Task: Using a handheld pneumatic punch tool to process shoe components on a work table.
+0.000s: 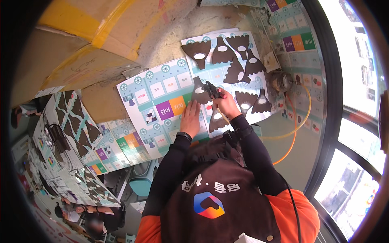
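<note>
My right hand (227, 104) is wrapped round a small black spray gun (210, 90), its nozzle over a dark, fan-shaped piece (198, 86). My left hand (190, 118) lies flat with fingers stretched out, its fingertips at that piece's lower edge. Below the gun, another dark piece (216, 122) with a white oval lies beside my right wrist. Several more such pieces, with wavy edges and white ovals, are spread on the printed boards, among them a dark piece (199, 53) at the far edge and a dark piece (261, 102) to the right.
A printed board (135, 97) covers the work surface. Cardboard boxes (117, 24) stand at the far left. A yellow hose (308, 109) and an orange hose (292, 139) loop on the right, near a crusted round container (281, 82). More dark pieces lie on a left table (87, 190); people are beyond.
</note>
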{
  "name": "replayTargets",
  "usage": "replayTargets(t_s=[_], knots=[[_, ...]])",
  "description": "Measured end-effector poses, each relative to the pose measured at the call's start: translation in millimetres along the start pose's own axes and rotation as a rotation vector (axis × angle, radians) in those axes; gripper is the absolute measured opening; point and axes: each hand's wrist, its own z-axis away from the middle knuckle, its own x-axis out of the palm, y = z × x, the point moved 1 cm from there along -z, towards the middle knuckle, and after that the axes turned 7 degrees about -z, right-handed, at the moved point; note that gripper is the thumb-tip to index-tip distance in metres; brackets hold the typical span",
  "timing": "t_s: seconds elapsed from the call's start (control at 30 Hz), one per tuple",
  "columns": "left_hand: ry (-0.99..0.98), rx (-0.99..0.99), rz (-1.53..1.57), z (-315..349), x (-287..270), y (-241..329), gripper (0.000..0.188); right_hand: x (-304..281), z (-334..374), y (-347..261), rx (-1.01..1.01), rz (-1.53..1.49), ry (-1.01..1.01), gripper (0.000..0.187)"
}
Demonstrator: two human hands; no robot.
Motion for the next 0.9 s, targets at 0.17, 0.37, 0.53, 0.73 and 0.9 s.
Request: replayTargets(t_s=[0.17, 0.37, 0.53, 0.73, 0.9], knots=[[0.004, 0.004, 0.005, 1, 1, -1, 0.066, 2, 4, 0, 0.076, -0.018, -0.054, 0.028], [0.029, 0.018, 0.016, 1, 2, -4, 0.066, 0, 12, -8, 0.103, 0.112, -0.1, 0.03], [0.023, 0.023, 0.044, 1, -1, -4, 0.066, -5, 13, -9, 0.022, 0.183, 0.031, 0.031], [0.024, 0.02, 0.044, 0, -2, -4, 0.067, 0, 4, -1, -0.006, 0.086, 0.058, 0.029], [-0.004, 0.016, 0.042, 1, -2, -6, 0.069, -5, 10, -3, -0.035, 0.25, 0.096, 0.029]])
